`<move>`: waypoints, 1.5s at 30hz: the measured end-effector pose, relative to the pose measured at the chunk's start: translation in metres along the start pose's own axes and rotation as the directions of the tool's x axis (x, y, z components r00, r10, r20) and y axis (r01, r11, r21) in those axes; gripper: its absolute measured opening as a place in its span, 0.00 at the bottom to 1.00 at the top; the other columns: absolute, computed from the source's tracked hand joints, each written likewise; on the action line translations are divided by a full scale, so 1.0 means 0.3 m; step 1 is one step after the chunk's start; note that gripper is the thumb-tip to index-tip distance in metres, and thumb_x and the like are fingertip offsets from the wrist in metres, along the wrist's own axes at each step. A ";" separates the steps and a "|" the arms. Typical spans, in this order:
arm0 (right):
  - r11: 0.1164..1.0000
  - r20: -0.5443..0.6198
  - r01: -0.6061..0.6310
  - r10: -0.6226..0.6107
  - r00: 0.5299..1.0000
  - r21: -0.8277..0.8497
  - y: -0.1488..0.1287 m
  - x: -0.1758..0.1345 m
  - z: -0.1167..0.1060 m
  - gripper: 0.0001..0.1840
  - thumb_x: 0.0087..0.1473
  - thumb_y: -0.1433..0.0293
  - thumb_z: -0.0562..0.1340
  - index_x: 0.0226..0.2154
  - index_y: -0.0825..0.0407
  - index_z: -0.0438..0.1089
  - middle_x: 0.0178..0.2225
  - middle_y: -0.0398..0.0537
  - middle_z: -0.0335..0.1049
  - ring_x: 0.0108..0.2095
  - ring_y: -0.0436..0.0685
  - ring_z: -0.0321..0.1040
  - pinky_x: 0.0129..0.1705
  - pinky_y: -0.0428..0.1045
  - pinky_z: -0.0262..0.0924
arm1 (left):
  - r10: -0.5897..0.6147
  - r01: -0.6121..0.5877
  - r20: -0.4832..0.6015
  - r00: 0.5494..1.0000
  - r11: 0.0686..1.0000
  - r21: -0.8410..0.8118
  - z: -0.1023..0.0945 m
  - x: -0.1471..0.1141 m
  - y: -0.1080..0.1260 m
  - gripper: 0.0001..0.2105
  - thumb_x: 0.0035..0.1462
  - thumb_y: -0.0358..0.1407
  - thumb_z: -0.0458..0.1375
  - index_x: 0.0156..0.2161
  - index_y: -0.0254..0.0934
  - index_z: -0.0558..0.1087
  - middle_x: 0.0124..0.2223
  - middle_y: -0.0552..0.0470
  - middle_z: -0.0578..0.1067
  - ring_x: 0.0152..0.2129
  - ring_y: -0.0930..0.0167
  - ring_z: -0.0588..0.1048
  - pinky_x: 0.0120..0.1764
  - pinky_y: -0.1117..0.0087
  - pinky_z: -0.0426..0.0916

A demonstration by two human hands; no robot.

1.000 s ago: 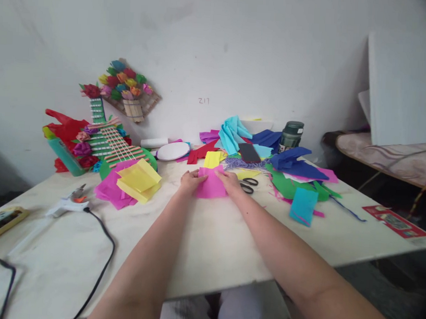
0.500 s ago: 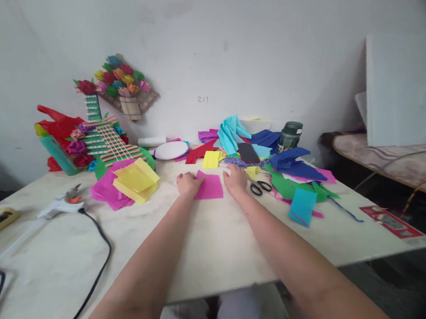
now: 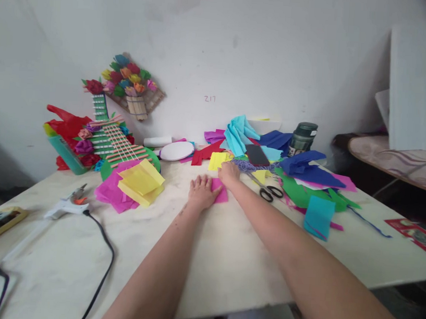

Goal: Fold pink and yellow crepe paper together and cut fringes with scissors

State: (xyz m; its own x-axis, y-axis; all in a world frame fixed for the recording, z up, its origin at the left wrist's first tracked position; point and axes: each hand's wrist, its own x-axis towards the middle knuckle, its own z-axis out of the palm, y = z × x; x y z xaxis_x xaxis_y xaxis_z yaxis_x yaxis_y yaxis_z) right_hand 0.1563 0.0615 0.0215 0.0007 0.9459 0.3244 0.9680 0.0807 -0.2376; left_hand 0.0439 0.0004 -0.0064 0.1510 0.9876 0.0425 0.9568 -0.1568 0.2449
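Observation:
A piece of pink paper [image 3: 221,192] lies on the table in front of me, partly covered by both hands. My left hand [image 3: 202,192] rests flat on its left part, fingers spread and thumb reaching across it. At the paper's upper right edge, my right hand [image 3: 229,174] has its fingers curled together; whatever they grip is hidden. Just beyond those fingers is folded yellow paper [image 3: 217,161]. Black-handled scissors [image 3: 270,193] lie to the right of my right hand, with a small yellow scrap [image 3: 260,176] beside the blades.
Pink sheets [image 3: 112,192] and yellow sheets [image 3: 142,181] are stacked at left, near a glue gun [image 3: 67,206] with a black cord. Behind stand a paper-flower guitar [image 3: 122,144] and a dark bottle [image 3: 303,138]. A phone [image 3: 257,155] and coloured paper lie at the back.
My left hand has slid onto the pink paper and spread its fingers. My right hand has come in closer, to the paper's upper right edge. The view has shifted slightly.

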 end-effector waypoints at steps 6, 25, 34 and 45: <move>0.960 0.077 -0.278 0.275 0.958 0.042 0.009 0.072 0.023 0.23 0.51 0.60 0.57 0.40 0.62 0.71 0.42 0.66 0.70 0.45 0.65 0.66 0.41 0.54 0.58 | -0.118 0.097 -0.274 0.955 0.991 -0.089 -0.014 -0.005 -0.008 0.28 0.58 0.45 0.37 0.61 0.35 0.53 0.64 0.48 0.49 0.61 0.61 0.39 0.59 0.53 0.33; 0.912 -0.260 -0.163 0.274 0.926 0.377 0.036 0.040 0.016 0.13 0.51 0.66 0.54 0.32 0.50 0.74 0.34 0.51 0.74 0.36 0.58 0.68 0.35 0.49 0.58 | -0.314 -0.054 -0.442 0.841 0.763 -0.644 -0.029 0.030 -0.057 0.18 0.58 0.37 0.47 0.48 0.31 0.69 0.47 0.38 0.73 0.47 0.62 0.68 0.51 0.60 0.57; 0.462 -0.193 0.157 0.032 0.981 0.873 -0.018 -0.061 -0.048 0.08 0.44 0.64 0.57 0.22 0.51 0.66 0.17 0.40 0.66 0.23 0.54 0.70 0.25 0.46 0.60 | -0.241 -0.200 -0.178 0.954 -0.070 -0.977 -0.076 0.031 -0.051 0.20 0.44 0.44 0.62 0.39 0.32 0.71 0.36 0.45 0.74 0.32 0.70 0.74 0.34 0.69 0.69; 0.140 -0.005 0.002 0.015 1.000 0.990 0.004 -0.171 -0.084 0.06 0.33 0.67 0.62 0.18 0.52 0.64 0.16 0.38 0.62 0.19 0.51 0.63 0.19 0.46 0.59 | -0.077 -0.070 -0.056 0.995 -0.194 -0.978 -0.127 -0.001 -0.025 0.15 0.37 0.28 0.64 0.36 0.28 0.72 0.28 0.47 0.76 0.23 0.71 0.74 0.26 0.73 0.68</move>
State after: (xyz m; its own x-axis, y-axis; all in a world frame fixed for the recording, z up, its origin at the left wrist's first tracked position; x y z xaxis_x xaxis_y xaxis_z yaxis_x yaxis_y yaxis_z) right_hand 0.1636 0.0053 0.0276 0.0161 0.9456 0.3250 -0.1125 0.3247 -0.9391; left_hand 0.0272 0.0012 0.0286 0.0630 0.9950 0.0781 -0.4399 -0.0425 0.8971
